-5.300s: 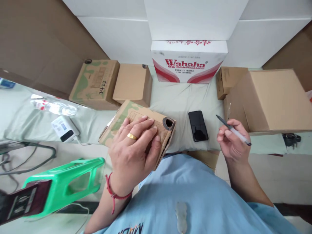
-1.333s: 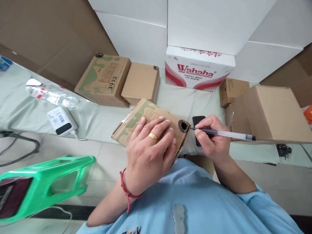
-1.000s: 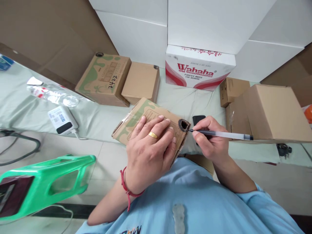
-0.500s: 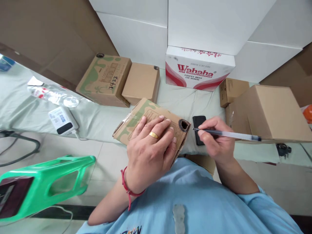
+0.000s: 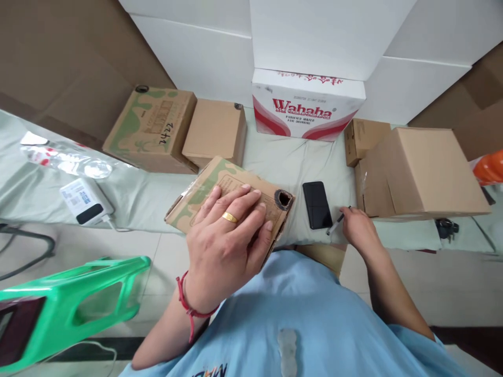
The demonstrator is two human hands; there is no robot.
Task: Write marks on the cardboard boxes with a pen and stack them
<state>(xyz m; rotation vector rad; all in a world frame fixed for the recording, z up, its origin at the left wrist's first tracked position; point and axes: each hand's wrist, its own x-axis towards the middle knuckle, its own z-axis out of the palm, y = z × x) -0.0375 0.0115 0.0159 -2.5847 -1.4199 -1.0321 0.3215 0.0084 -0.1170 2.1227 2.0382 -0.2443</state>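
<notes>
A brown cardboard box with green patches lies tilted at the table's front edge, a dark-rimmed hole in its right corner. My left hand, with a gold ring and red bracelet, rests on top of it, its fingers stretched out and holding the box. To the right, my right hand is low at the tabletop, fingers closed round a pen whose end points toward the front edge. Between the pen and the box lies a black phone.
Behind stand a box marked 2422, a plain box and a Wahaha carton. Larger brown box at right, keys beside it. White device and plastic bottles at left; green stool below.
My right hand has moved from beside the box's hole to the tabletop right of the phone, and the pen now slants the other way. My left hand stays on the box; the view has shifted slightly.
</notes>
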